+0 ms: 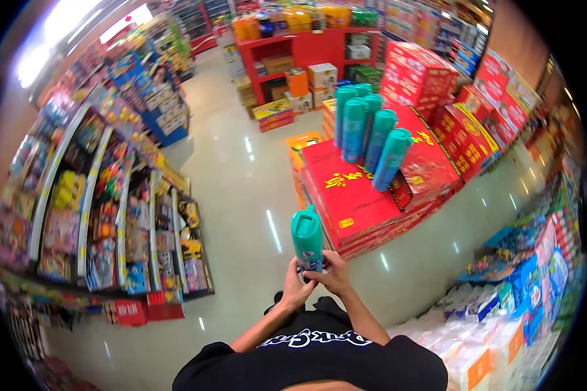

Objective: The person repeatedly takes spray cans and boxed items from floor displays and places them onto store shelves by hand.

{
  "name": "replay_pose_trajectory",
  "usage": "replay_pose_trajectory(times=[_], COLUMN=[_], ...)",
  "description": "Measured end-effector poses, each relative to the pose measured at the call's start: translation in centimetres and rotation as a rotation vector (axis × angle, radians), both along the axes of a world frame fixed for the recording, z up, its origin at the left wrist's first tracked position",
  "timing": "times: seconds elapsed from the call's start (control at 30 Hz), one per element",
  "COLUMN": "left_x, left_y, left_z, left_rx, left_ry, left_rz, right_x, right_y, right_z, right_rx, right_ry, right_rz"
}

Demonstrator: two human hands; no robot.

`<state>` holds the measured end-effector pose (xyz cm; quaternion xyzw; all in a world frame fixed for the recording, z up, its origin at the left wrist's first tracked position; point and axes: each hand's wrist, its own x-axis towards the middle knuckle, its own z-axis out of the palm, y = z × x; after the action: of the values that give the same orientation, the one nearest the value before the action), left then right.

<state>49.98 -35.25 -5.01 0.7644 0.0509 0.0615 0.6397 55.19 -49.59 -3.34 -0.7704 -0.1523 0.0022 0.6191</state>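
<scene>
Black shirt (306, 368) — short sleeves (205, 355), white chest lettering (316, 338) (partly legible)

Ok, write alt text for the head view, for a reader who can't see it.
Two hands hold a teal-topped can above a shiny shop floor. Beyond it, to the right, similar cans stand on a stack of red boxes; packed shelves fill the left side.

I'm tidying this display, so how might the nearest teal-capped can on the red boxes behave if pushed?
Being tall and narrow, the can would probably tip. Its rounded sides suggest it could then roll across the flat red boxes.
</scene>
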Motion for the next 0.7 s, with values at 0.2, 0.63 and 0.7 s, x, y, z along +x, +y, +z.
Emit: replay_pose_trajectory(times=[0.2, 0.63, 0.7], left_x=[-10.1, -43.8, -46.9], left_y=[9.0, 31.2, 33.7], left_z=[-1.2, -0.5, 0.9], left_rx=[-0.148, 0.081, 0.051], left_ry=[-0.130, 0.255, 0.227], left_rz=[0.273, 0.992, 1.067], right_x=[-5.4, -32.1, -35.5], right_y=[10.9, 42.2, 46.1], right_z=[1.6, 2.5, 1.7], right_rx=[-0.079, -0.166, -0.157], right_ry=[-0.061, 0.370, 0.343], right_rz=[0.509, 1.349, 1.388])
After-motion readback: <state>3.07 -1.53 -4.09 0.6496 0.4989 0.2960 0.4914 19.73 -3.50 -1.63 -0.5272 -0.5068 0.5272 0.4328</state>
